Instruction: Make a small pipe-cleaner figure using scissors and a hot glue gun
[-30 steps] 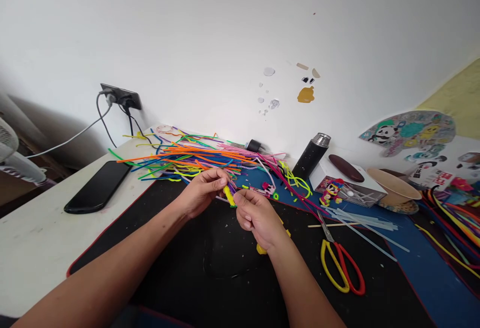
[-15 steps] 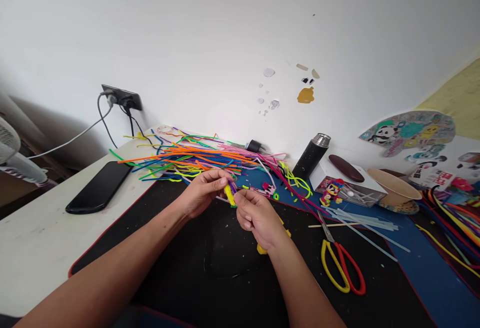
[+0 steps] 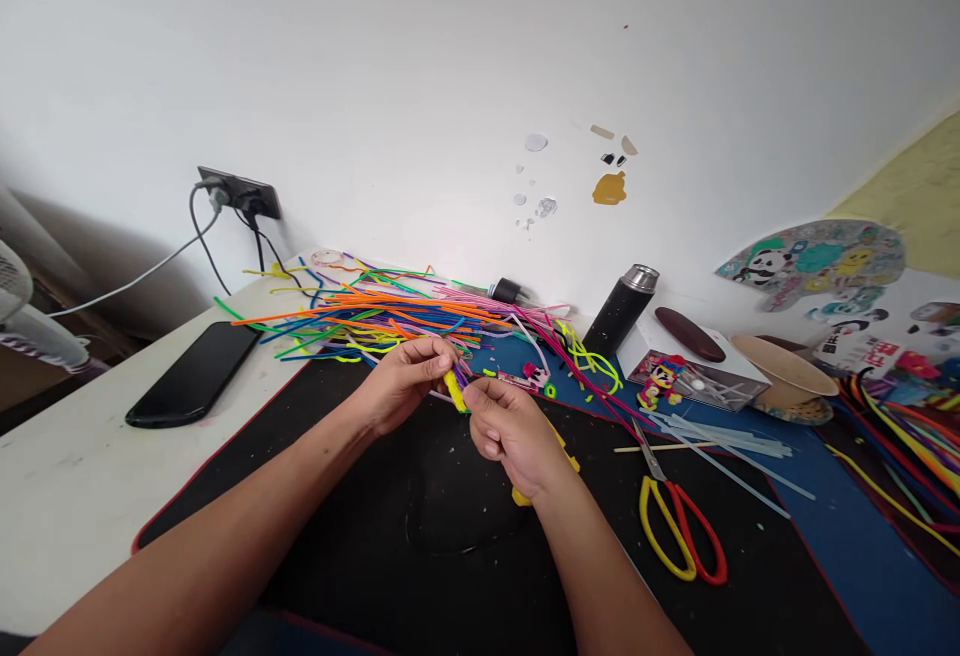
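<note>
head | worn on the person's head, over the near side | faces forward, tilted down across the black mat [image 3: 360,576] to the far wall [image 3: 360,66] | left hand [image 3: 405,383] and right hand [image 3: 514,433] near, mid-view | spans phone [image 3: 193,376] left, scissors [image 3: 658,476] right

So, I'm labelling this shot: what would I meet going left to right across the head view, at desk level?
Phone → left hand → yellow piece → right hand → scissors → bowl.
</note>
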`<action>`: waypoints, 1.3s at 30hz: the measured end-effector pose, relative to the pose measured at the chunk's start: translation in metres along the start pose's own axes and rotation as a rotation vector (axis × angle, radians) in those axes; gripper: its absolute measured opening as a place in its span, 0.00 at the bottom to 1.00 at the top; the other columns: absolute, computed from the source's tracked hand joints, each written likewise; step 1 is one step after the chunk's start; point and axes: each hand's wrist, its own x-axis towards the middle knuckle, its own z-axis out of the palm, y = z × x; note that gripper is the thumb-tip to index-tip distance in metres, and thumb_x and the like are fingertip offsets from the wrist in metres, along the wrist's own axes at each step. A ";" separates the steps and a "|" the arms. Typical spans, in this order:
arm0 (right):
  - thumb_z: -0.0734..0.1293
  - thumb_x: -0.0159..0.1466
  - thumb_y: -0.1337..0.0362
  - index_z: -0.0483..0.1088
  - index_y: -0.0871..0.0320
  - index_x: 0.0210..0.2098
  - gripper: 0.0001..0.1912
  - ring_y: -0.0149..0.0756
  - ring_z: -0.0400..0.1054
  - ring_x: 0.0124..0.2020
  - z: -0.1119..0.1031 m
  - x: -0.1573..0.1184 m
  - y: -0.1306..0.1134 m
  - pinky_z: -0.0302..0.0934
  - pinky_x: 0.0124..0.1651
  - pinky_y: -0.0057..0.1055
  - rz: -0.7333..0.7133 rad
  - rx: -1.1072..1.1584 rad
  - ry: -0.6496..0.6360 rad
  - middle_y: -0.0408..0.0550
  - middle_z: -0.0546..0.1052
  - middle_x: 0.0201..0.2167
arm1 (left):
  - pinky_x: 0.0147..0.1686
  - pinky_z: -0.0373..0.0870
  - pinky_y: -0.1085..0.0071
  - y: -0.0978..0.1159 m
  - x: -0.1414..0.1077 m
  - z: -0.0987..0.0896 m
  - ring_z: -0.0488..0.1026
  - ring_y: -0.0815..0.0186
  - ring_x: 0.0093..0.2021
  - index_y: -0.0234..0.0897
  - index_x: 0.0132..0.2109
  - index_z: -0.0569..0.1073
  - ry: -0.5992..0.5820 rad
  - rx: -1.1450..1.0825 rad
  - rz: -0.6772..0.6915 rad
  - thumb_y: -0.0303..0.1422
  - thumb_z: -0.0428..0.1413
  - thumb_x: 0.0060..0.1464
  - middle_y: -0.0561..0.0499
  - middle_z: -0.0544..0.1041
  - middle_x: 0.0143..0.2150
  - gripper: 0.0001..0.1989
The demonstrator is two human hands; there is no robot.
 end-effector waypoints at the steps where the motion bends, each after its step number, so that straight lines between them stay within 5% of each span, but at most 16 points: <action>1: 0.78 0.57 0.48 0.69 0.58 0.30 0.22 0.22 0.48 0.14 0.000 0.000 0.000 0.35 0.19 0.25 0.001 0.000 -0.001 0.30 0.57 0.15 | 0.27 0.68 0.75 0.000 0.000 0.000 0.70 0.70 0.27 0.32 0.31 0.80 0.003 0.000 0.000 0.39 0.74 0.45 0.51 0.74 0.30 0.15; 6: 0.78 0.57 0.47 0.69 0.57 0.30 0.22 0.22 0.48 0.14 -0.001 0.001 0.000 0.35 0.19 0.25 -0.005 0.008 0.009 0.30 0.57 0.14 | 0.28 0.68 0.73 -0.003 0.001 -0.001 0.70 0.69 0.26 0.32 0.33 0.82 0.024 -0.015 0.002 0.39 0.73 0.47 0.50 0.76 0.28 0.14; 11: 0.78 0.57 0.47 0.70 0.57 0.32 0.22 0.22 0.47 0.14 0.000 0.001 0.000 0.35 0.19 0.25 -0.021 0.032 0.029 0.30 0.56 0.14 | 0.27 0.68 0.74 0.000 0.004 -0.003 0.73 0.68 0.30 0.33 0.47 0.83 0.074 -0.111 0.027 0.40 0.72 0.50 0.48 0.79 0.35 0.20; 16: 0.79 0.57 0.47 0.71 0.58 0.33 0.23 0.22 0.48 0.14 -0.002 0.002 -0.001 0.36 0.19 0.25 -0.059 0.067 0.096 0.30 0.56 0.15 | 0.28 0.69 0.76 0.001 0.010 -0.012 0.73 0.71 0.26 0.33 0.38 0.82 0.210 -0.095 0.045 0.32 0.72 0.48 0.51 0.79 0.28 0.12; 23: 0.79 0.58 0.48 0.64 0.56 0.27 0.24 0.22 0.47 0.15 -0.005 0.004 -0.003 0.36 0.19 0.26 -0.098 0.111 0.114 0.30 0.56 0.15 | 0.18 0.61 0.79 0.007 0.013 -0.019 0.72 0.73 0.21 0.31 0.34 0.79 0.334 -0.037 0.083 0.35 0.75 0.42 0.49 0.81 0.29 0.16; 33: 0.79 0.57 0.46 0.65 0.56 0.28 0.25 0.22 0.47 0.14 -0.003 0.003 -0.003 0.37 0.19 0.25 -0.076 0.091 0.111 0.30 0.56 0.15 | 0.15 0.60 0.78 0.000 0.007 -0.010 0.75 0.69 0.19 0.33 0.30 0.76 0.153 0.146 -0.093 0.40 0.74 0.43 0.48 0.82 0.28 0.18; 39: 0.80 0.56 0.46 0.67 0.57 0.28 0.25 0.21 0.47 0.14 -0.002 0.003 -0.005 0.37 0.18 0.24 -0.094 0.100 0.119 0.30 0.56 0.15 | 0.18 0.61 0.77 -0.006 0.005 -0.005 0.77 0.67 0.21 0.33 0.30 0.76 0.034 0.263 -0.052 0.48 0.68 0.53 0.47 0.80 0.26 0.21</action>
